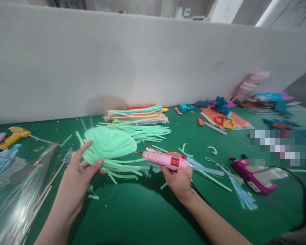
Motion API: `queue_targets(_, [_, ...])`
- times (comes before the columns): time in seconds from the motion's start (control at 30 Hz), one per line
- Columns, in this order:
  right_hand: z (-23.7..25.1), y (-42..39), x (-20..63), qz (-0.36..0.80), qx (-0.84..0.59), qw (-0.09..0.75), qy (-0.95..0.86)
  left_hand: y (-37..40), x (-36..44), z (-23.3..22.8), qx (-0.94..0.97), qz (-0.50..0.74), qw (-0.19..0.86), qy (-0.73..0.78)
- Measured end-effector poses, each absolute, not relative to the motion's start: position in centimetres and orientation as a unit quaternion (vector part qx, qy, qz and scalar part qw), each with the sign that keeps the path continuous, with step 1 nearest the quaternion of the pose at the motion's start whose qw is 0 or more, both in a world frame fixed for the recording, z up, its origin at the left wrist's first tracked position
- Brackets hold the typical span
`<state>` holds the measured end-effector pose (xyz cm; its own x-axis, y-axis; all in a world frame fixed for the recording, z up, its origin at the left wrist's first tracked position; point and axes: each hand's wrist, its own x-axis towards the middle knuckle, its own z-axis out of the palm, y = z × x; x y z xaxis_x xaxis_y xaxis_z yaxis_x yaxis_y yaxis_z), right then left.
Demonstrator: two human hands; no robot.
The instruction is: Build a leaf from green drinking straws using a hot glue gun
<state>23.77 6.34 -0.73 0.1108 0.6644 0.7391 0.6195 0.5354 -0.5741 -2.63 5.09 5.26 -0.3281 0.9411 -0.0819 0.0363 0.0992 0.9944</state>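
Note:
My left hand point(78, 175) pinches a mint-green, fan-shaped piece made of pipe cleaners point(113, 141) between thumb and fingers, above the table. Its surface shows closely laid curved rows. My right hand point(180, 182) is wrapped round a pink hot glue gun point(156, 157), with a clear glue stick point(206, 169) poking out of its rear. The gun's nozzle points left, close to the right edge of the green piece; whether they touch I cannot tell. Loose green pipe cleaners point(127, 168) show below the piece. A thin strand trails near the nozzle.
Behind lie bundled coloured pipe cleaners point(137, 114) and loose green ones point(153, 131). At left are a yellow glue gun point(15, 136) and clear plastic wrapping point(30, 200). Scissors point(225, 121), a purple glue gun point(253, 177) with a black cable point(304, 200), and a blue tassel point(241, 192) lie right.

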Motion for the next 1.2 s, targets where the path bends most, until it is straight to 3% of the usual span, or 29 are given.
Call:
queue_targets(0.23, [-1.11, 6.07, 23.86, 0.070, -0.465, 0.553, -0.688, 4.99, -2.71, 5.29, 0.401, 0.531, 0.419, 0.618])
queue_targets(0.47, [-0.88, 6.23, 23.90, 0.028, -0.492, 0.551, -0.674, 4.97, -2.77, 5.20, 0.398, 0.543, 0.424, 0.606])
queue_targets(1.2, [-1.16, 6.08, 23.84, 0.087, -0.466, 0.561, -0.678, 5.12, -2.65, 5.15, 0.397, 0.537, 0.427, 0.610])
